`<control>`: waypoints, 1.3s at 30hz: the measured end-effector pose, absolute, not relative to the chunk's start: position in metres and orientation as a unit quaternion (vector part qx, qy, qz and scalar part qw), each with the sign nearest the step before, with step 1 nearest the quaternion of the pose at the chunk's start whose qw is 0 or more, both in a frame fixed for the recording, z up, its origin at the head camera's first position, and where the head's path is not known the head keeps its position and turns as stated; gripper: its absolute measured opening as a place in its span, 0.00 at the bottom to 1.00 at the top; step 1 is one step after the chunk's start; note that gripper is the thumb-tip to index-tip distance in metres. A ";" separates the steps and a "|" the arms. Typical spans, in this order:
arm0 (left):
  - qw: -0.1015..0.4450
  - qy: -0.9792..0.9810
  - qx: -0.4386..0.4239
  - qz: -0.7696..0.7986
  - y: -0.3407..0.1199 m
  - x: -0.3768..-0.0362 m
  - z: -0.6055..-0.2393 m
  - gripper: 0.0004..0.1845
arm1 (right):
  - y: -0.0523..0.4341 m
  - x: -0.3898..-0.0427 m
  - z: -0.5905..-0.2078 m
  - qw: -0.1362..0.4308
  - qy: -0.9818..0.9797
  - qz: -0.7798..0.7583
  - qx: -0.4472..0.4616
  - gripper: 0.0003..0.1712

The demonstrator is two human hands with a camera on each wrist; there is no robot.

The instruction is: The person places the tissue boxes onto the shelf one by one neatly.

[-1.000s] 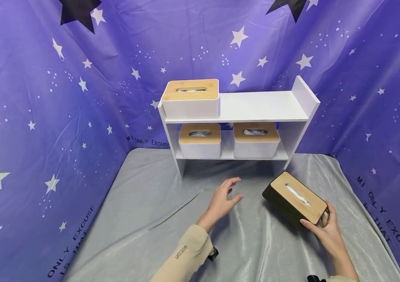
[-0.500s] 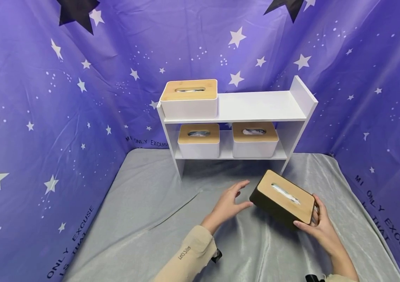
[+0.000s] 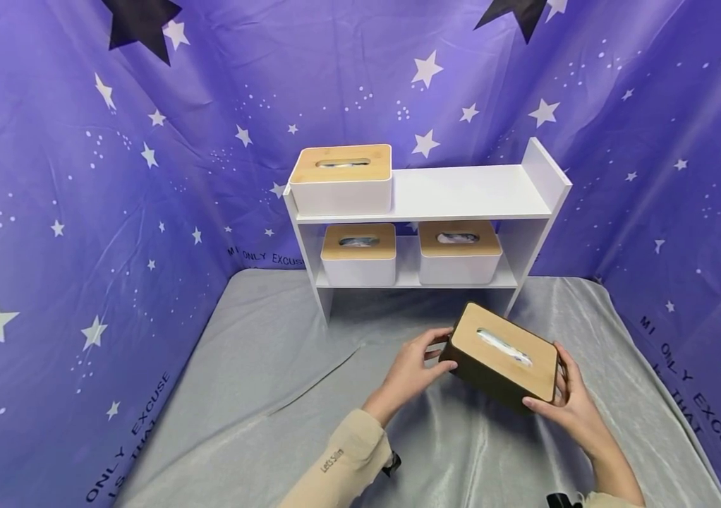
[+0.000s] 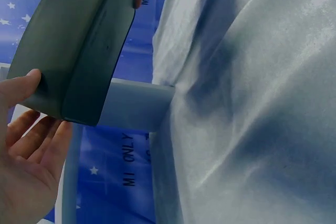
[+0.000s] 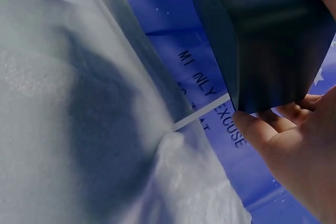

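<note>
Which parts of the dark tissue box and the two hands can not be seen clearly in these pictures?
- Dark tissue box: its underside is hidden in the head view; the wrist views cut off its wooden lid.
- Right hand: its fingertips are behind the box's far end in the head view.
- Left hand: the left wrist view cuts off most of it.

A white two-tier shelf point(image 3: 462, 194) stands on grey cloth point(image 3: 259, 395) before a star-printed purple backdrop point(image 3: 68, 176).
</note>
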State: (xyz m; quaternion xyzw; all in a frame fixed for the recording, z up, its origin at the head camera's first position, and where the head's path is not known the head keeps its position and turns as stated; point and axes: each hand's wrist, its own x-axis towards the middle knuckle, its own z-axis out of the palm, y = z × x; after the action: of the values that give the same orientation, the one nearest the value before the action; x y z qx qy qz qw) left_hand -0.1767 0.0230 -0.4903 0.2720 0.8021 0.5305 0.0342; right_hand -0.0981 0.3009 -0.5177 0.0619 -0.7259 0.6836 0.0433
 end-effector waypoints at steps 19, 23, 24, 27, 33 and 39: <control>-0.102 0.748 0.311 0.577 0.014 -0.170 -0.451 0.31 | 0.284 -0.106 -0.464 0.179 -0.627 0.738 0.172 0.60; -0.124 0.736 0.304 0.592 0.014 -0.169 -0.438 0.31 | 0.277 -0.109 -0.452 0.210 -0.608 0.742 0.188 0.56; -0.130 0.734 0.302 0.594 0.014 -0.168 -0.435 0.31 | 0.276 -0.111 -0.448 0.216 -0.606 0.741 0.192 0.55; -0.145 0.727 0.298 0.601 0.012 -0.168 -0.427 0.31 | 0.271 -0.114 -0.440 0.230 -0.597 0.738 0.216 0.52; -0.165 0.720 0.289 0.609 0.007 -0.166 -0.413 0.32 | 0.262 -0.119 -0.425 0.248 -0.604 0.725 0.220 0.47; -0.189 0.707 0.278 0.622 0.005 -0.170 -0.397 0.34 | 0.256 -0.125 -0.409 0.273 -0.627 0.701 0.201 0.44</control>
State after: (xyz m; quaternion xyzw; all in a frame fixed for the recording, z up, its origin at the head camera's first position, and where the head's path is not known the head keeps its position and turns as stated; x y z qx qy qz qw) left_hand -0.1699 0.0052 -0.3973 0.2778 0.7073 0.6219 -0.1893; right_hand -0.1253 0.2563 -0.4091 0.2013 -0.6271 0.7014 0.2726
